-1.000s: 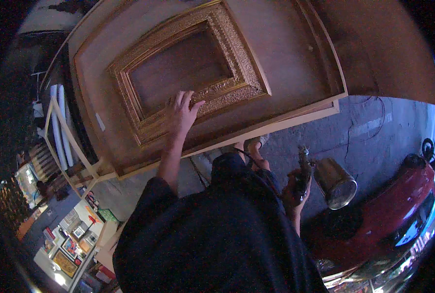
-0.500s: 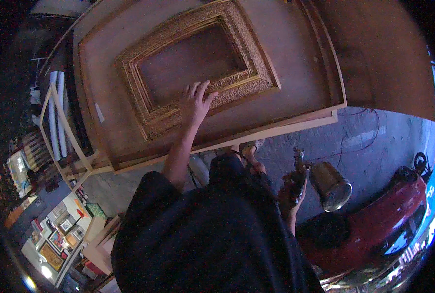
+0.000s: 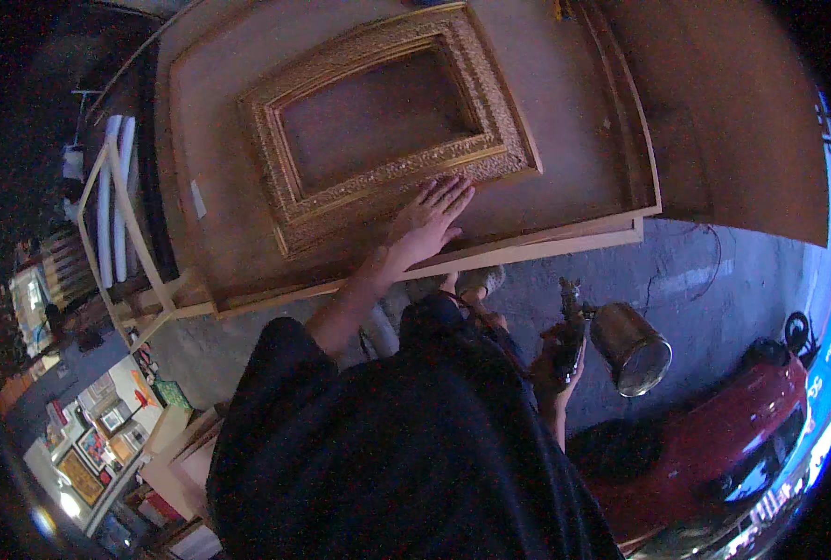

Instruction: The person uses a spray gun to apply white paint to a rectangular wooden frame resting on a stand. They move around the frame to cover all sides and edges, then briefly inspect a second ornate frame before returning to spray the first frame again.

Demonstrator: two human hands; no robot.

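A gold picture frame [image 3: 341, 192] with ornate, textured moulding lies on a large brown board [image 3: 574, 121] with raised wooden edges. My left hand [image 3: 428, 218] reaches over the near side of this frame, its fingers stretched out toward the moulding. Whether the fingertips touch it, I cannot tell. Down at my right side, my right hand [image 3: 559, 369] is wrapped round the handle of a spray gun [image 3: 572, 303]. The gun's metal cup [image 3: 631, 348] hangs out to the right of the hand. Shadow hides part of the right fingers.
Right of the board stands a brown panel [image 3: 723, 121]. A red car [image 3: 695, 448] is at the lower right, on the grey floor [image 3: 686, 271]. At left, white tubes [image 3: 117, 205] lean by a thin wooden frame [image 3: 142, 233]. Small framed pictures [image 3: 84, 476] show at lower left.
My left hand has moved right along the near side of the picture frame and a little toward me, its fingers now straighter. My right hand keeps the spray gun in nearly the same place.
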